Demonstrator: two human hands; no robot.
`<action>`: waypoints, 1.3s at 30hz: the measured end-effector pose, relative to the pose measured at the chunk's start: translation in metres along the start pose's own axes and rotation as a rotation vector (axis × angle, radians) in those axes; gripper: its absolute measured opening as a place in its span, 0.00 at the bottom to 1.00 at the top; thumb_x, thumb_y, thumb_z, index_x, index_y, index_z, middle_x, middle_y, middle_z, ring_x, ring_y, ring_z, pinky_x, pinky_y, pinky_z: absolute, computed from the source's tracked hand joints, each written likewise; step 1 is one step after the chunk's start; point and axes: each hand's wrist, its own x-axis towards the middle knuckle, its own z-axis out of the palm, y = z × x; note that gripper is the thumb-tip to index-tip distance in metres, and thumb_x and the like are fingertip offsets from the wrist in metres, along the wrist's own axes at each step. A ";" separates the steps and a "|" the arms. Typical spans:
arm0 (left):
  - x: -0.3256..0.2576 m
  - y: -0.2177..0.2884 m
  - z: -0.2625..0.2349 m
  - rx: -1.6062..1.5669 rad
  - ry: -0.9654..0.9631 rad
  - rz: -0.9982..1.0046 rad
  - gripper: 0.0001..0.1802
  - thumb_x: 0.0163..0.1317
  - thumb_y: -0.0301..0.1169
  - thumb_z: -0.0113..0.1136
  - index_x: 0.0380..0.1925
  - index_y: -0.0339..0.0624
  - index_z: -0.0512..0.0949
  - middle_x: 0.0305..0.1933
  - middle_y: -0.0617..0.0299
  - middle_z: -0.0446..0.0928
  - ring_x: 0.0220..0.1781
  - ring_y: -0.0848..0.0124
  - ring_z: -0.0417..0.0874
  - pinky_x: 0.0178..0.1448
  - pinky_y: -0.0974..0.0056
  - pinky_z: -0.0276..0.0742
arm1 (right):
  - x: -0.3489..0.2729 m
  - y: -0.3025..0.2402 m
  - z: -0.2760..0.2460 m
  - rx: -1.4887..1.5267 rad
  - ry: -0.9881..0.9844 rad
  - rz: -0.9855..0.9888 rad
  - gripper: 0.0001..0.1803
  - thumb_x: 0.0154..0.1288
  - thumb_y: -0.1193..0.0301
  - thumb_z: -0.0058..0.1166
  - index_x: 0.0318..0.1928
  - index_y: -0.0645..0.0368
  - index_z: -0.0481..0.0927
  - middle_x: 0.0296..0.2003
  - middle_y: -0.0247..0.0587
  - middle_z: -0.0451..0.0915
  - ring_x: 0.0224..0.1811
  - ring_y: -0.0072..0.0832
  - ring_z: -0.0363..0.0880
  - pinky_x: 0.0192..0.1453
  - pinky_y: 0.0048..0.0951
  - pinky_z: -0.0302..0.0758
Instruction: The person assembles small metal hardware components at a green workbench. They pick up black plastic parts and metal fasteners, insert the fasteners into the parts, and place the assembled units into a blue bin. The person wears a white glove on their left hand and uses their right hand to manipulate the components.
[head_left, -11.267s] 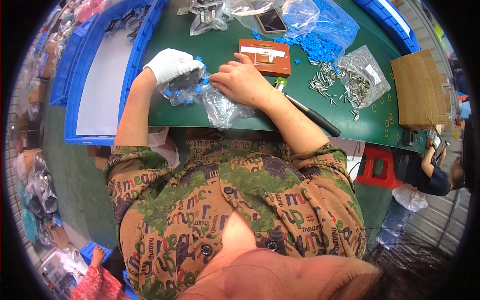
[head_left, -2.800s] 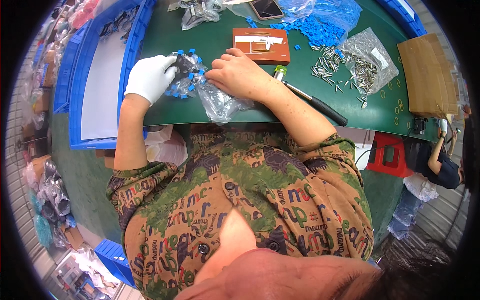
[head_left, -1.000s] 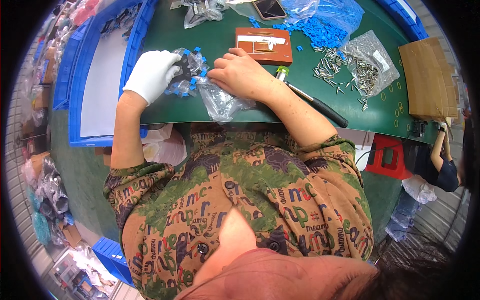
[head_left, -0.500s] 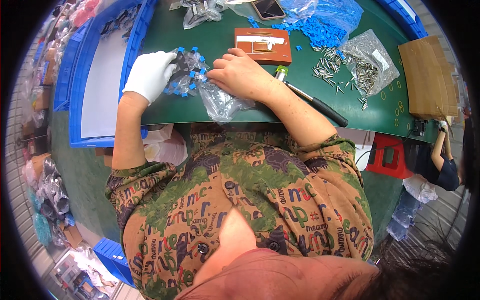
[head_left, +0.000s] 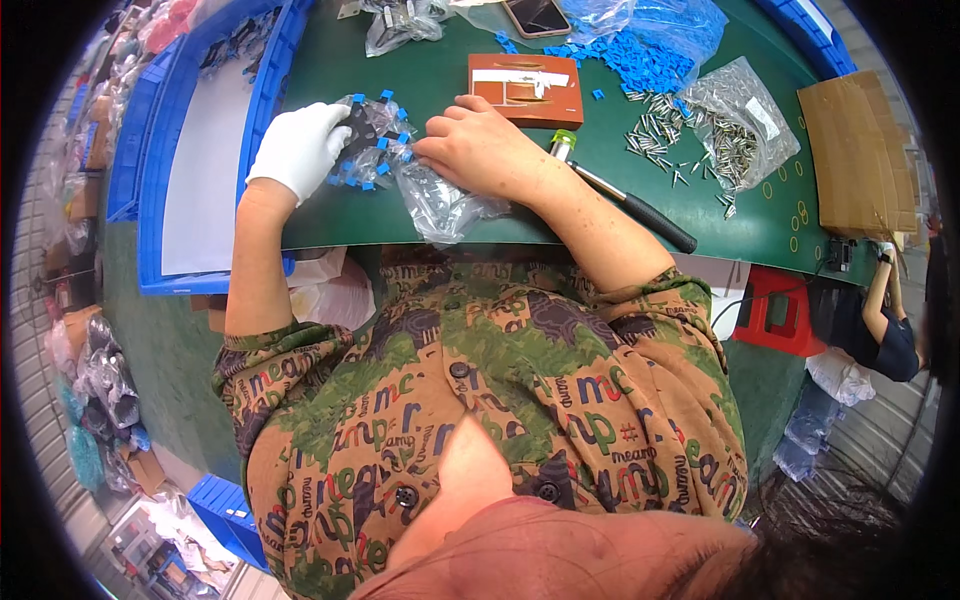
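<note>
My left hand (head_left: pixel 300 152), in a white glove, has its fingers closed on a black part (head_left: pixel 360 130) at the left of the table. Around that part lie several small blue pieces (head_left: pixel 388 95) and more parts in crumpled clear plastic. My right hand (head_left: pixel 478 150) is bare, its fingers bent toward the left over the upper end of a clear plastic bag (head_left: pixel 445 205). Its fingertips appear to grip the bag, though the palm hides part of the contact. Beside the right wrist lies a hammer (head_left: pixel 640 215) with a black grip and green end.
Behind my right hand sits a reddish-brown box (head_left: pixel 550 112). Farther right are a pile of blue pieces (head_left: pixel 640 65) and metal pins (head_left: pixel 655 130), some inside a clear bag (head_left: pixel 745 120). A blue tray (head_left: pixel 260 110) borders the left; a phone (head_left: pixel 538 16) lies at the back.
The black part and the blue pieces between my hands have shifted and turned slightly. Both hands stay in nearly the same place.
</note>
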 end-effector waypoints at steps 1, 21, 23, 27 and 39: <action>0.000 0.000 0.000 0.004 0.000 -0.002 0.15 0.70 0.36 0.60 0.51 0.41 0.84 0.44 0.45 0.85 0.46 0.47 0.86 0.55 0.49 0.80 | 0.000 0.001 0.001 0.006 -0.007 -0.001 0.07 0.71 0.63 0.60 0.41 0.48 0.88 0.36 0.33 0.83 0.47 0.34 0.84 0.67 0.45 0.71; -0.004 0.002 0.004 -0.102 -0.063 -0.264 0.22 0.74 0.44 0.55 0.59 0.43 0.82 0.58 0.49 0.84 0.60 0.51 0.84 0.64 0.52 0.78 | -0.001 0.001 0.001 0.015 0.001 -0.004 0.05 0.69 0.64 0.61 0.39 0.49 0.87 0.35 0.33 0.82 0.46 0.34 0.83 0.67 0.45 0.71; -0.002 0.004 0.002 -0.090 -0.092 -0.264 0.22 0.74 0.43 0.55 0.58 0.43 0.82 0.58 0.49 0.84 0.59 0.51 0.84 0.64 0.52 0.78 | -0.001 0.001 0.001 0.014 -0.012 -0.004 0.05 0.69 0.65 0.61 0.38 0.49 0.87 0.35 0.33 0.82 0.47 0.34 0.84 0.67 0.45 0.71; 0.004 0.010 -0.005 -0.057 -0.139 -0.266 0.22 0.73 0.43 0.58 0.58 0.41 0.82 0.57 0.49 0.85 0.59 0.52 0.85 0.64 0.54 0.78 | -0.001 0.001 0.002 0.012 -0.017 0.004 0.06 0.68 0.65 0.61 0.38 0.50 0.87 0.36 0.33 0.83 0.48 0.34 0.84 0.68 0.46 0.71; 0.002 0.006 0.008 -0.123 -0.066 -0.215 0.21 0.72 0.44 0.54 0.54 0.43 0.84 0.56 0.48 0.84 0.57 0.49 0.84 0.63 0.50 0.78 | 0.013 0.013 -0.012 0.509 0.183 0.272 0.12 0.73 0.63 0.59 0.45 0.57 0.89 0.41 0.42 0.87 0.46 0.44 0.86 0.56 0.45 0.79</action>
